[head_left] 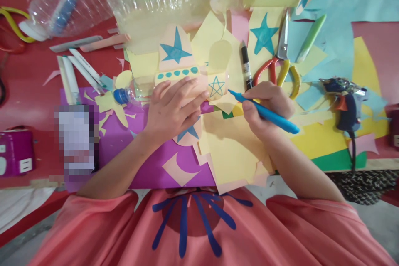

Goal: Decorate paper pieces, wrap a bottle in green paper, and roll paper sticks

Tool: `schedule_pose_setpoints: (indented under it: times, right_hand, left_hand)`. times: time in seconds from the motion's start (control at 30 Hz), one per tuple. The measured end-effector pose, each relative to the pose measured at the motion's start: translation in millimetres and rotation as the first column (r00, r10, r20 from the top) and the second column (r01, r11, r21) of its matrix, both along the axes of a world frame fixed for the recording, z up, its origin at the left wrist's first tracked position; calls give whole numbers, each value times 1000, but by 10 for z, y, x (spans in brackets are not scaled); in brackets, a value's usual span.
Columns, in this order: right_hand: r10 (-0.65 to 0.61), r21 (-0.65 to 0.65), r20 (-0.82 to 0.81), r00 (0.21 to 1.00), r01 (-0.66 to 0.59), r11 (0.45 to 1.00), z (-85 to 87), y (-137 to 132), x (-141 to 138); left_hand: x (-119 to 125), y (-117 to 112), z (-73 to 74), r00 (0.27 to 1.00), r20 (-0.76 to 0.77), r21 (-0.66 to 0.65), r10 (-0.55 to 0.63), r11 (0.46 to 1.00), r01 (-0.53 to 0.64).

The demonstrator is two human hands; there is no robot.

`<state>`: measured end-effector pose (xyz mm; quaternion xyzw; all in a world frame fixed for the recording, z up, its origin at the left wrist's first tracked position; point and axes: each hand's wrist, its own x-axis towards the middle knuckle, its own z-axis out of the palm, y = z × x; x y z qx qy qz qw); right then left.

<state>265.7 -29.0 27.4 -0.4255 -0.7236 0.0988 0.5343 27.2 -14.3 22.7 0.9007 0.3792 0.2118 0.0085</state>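
My right hand (268, 106) grips a blue marker (271, 117), its tip just right of an outlined star (216, 87) on a pale paper piece. My left hand (174, 106) lies flat with fingers spread over a peach paper cutout. Above those fingers runs a cream strip (158, 76) with a row of teal dots. Beyond it is a peach rounded piece with a filled teal star (175, 48). Below the palm, part of another blue star (189, 132) shows. A black marker (246, 64) lies beyond my right hand.
Red-and-yellow-handled scissors (283, 50) and a green pen (312, 37) lie at the back right. A glue gun (348, 110) sits further right. Clear plastic bottles (75, 2) lie along the back. Several white markers (84, 70) and a pixelated item (76, 141) are at left, on purple paper (143, 174).
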Motion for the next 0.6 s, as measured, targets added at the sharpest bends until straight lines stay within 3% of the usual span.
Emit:
schedule_pose_setpoints:
  times: [0.1, 0.27, 0.6]
  right_hand:
    - [-10, -29, -37, 999, 9, 1000, -26, 2, 1]
    - [52, -110, -55, 997, -58, 992, -21, -3, -29]
    - [50, -116, -85, 995, -60, 991, 53, 10, -92]
  left_hand:
    - [9, -7, 11, 1000, 19, -14, 5, 1000, -5]
    - [-8, -4, 28, 1000, -12, 125, 8, 992, -6]
    - [-23, -26, -2, 1000, 1, -31, 7, 999, -7]
